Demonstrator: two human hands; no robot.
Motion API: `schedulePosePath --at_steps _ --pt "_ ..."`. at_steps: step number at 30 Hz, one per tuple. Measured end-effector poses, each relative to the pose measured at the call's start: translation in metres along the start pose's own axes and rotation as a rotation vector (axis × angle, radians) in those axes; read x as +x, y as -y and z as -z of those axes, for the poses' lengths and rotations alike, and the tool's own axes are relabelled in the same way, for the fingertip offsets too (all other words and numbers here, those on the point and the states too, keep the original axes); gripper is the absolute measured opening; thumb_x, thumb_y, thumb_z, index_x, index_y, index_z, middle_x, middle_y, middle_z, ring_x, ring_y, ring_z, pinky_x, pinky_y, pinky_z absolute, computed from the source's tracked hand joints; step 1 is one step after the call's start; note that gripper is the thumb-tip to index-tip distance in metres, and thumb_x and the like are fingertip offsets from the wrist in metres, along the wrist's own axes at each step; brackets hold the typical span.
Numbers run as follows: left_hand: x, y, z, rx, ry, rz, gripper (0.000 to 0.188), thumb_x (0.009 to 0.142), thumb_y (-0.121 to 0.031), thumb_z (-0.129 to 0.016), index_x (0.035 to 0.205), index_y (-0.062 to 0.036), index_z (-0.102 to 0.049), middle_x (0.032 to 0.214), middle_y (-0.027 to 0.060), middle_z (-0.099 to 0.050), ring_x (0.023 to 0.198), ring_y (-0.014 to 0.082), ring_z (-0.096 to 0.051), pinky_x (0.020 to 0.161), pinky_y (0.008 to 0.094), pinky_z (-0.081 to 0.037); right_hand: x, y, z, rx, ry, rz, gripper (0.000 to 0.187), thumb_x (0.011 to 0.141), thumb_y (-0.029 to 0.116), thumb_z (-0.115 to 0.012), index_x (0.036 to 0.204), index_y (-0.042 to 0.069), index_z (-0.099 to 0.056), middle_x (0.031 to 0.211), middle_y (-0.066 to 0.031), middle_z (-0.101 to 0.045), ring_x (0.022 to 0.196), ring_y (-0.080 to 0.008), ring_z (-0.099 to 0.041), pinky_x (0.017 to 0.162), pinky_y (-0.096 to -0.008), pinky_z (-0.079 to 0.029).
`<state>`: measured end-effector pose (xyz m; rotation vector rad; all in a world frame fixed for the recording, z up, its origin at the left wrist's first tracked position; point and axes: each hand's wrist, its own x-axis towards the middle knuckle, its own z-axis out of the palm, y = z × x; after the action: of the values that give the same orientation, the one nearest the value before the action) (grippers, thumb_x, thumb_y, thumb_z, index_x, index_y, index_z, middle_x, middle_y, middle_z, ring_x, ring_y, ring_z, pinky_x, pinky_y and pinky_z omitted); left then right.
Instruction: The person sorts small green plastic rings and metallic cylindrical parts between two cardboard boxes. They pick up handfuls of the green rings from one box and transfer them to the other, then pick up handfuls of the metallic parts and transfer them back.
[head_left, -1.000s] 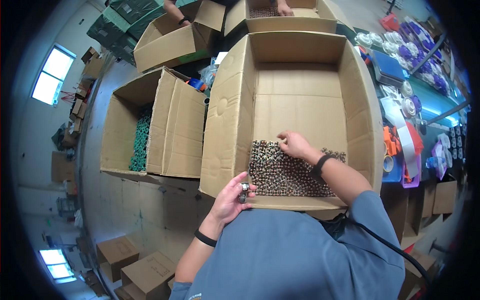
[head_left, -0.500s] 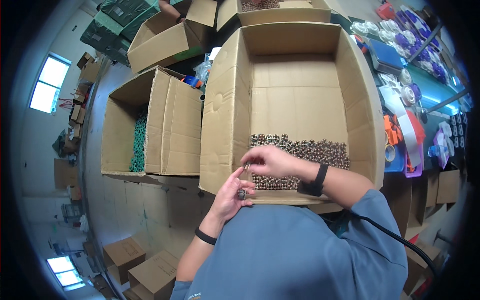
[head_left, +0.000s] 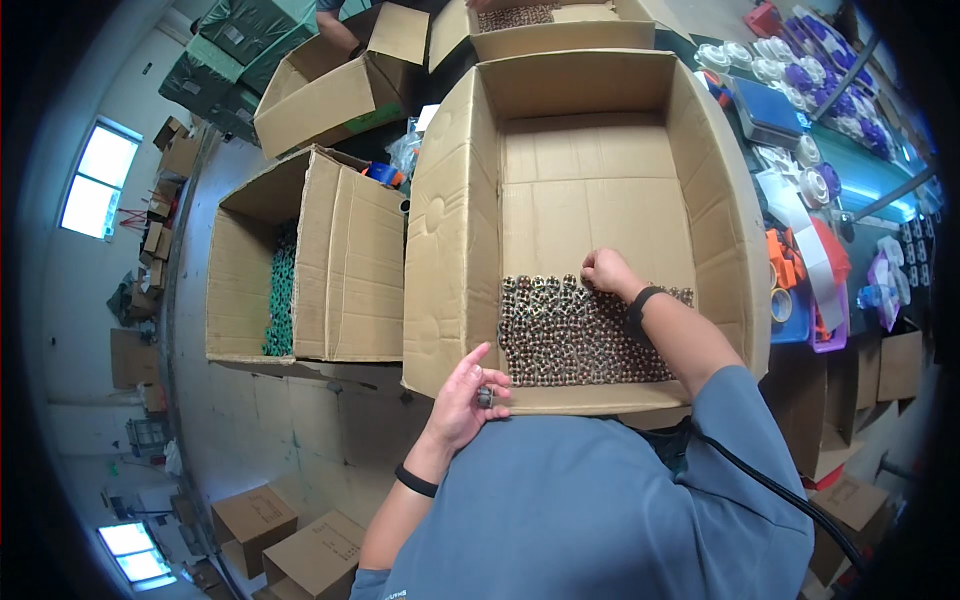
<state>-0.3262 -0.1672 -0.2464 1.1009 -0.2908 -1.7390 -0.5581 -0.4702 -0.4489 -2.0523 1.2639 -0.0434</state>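
Observation:
A large cardboard box (head_left: 590,212) stands open before me, with rows of small round brown-and-silver metal parts (head_left: 575,335) packed across its near half. Reaching into it, my right hand (head_left: 610,273) is closed in a pinch at the far edge of the rows; whatever sits between its fingertips is hidden or too small to make out. My left hand (head_left: 462,400) is at the box's near left corner, palm turned up. Its lower fingers curl around a small dark metal part (head_left: 485,397), while the index finger points outward.
To the left stands a smaller cardboard box (head_left: 365,265) holding green parts (head_left: 281,290). Another person's arm (head_left: 338,33) reaches into a box (head_left: 325,92) at the back. On the right, a table carries a blue case (head_left: 768,112), tape and white and purple parts.
My right hand has moved away from my left fingertips, forward and right to the far edge of the rows. My left hand stays near the box corner, still holding the small part.

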Motion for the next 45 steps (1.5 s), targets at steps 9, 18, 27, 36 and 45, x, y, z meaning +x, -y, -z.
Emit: schedulePosePath --at_steps 9,18,27,36,45 --pt "0.005 -0.005 -0.004 -0.016 -0.018 0.031 0.053 0.109 -0.035 -0.038 0.156 -0.0131 -0.026 0.115 0.0148 -0.061 0.101 0.0228 -0.062 0.085 0.0439 -0.058 -0.001 0.006 -0.002 -0.147 -0.028 0.076 0.032 0.081 0.018 -0.061 0.106 0.004 -0.075 0.106 -0.0218 -0.072 0.099 -0.0379 -0.069 0.092 -0.0438 -0.054" --pt "0.005 0.005 0.001 -0.124 -0.027 0.014 0.067 0.102 -0.062 -0.036 0.153 -0.0189 -0.034 0.122 0.0094 -0.057 0.106 0.0253 -0.057 0.095 0.0502 -0.051 -0.134 0.218 0.057 0.293 0.216 0.725 0.027 0.080 0.030 -0.071 0.095 0.007 -0.072 0.092 -0.0160 -0.068 0.092 -0.0376 -0.065 0.079 -0.0471 -0.054" --pt "0.007 -0.004 -0.002 -0.103 0.229 0.037 0.069 0.102 -0.062 -0.035 0.153 -0.0149 -0.038 0.142 0.0142 -0.053 0.119 0.0306 -0.057 0.096 0.0399 -0.051 -0.150 0.216 0.021 0.060 0.100 0.929 0.034 0.071 0.024 -0.077 0.102 0.010 -0.072 0.096 -0.0131 -0.068 0.090 -0.0354 -0.067 0.075 -0.0469 -0.057" --pt "0.009 -0.004 0.000 -0.189 0.376 0.022 0.066 0.103 -0.058 -0.037 0.151 -0.0130 -0.040 0.136 0.0115 -0.056 0.108 0.0250 -0.059 0.089 0.0387 -0.051 -0.159 0.222 0.028 0.247 0.193 0.826 0.034 0.069 0.012 -0.072 0.102 0.010 -0.070 0.092 -0.0146 -0.071 0.091 -0.0345 -0.069 0.077 -0.0456 -0.056" --pt "0.009 -0.002 -0.014 -0.068 0.018 -0.019 0.069 0.104 -0.060 -0.028 0.155 -0.0137 -0.028 0.154 0.0104 -0.040 0.136 0.0324 -0.046 0.109 0.0541 -0.042 -0.122 0.201 0.033 0.259 0.332 0.865 0.025 0.083 0.018 -0.065 0.103 0.005 -0.071 0.095 -0.0156 -0.065 0.089 -0.0346 -0.065 0.077 -0.0411 -0.054"
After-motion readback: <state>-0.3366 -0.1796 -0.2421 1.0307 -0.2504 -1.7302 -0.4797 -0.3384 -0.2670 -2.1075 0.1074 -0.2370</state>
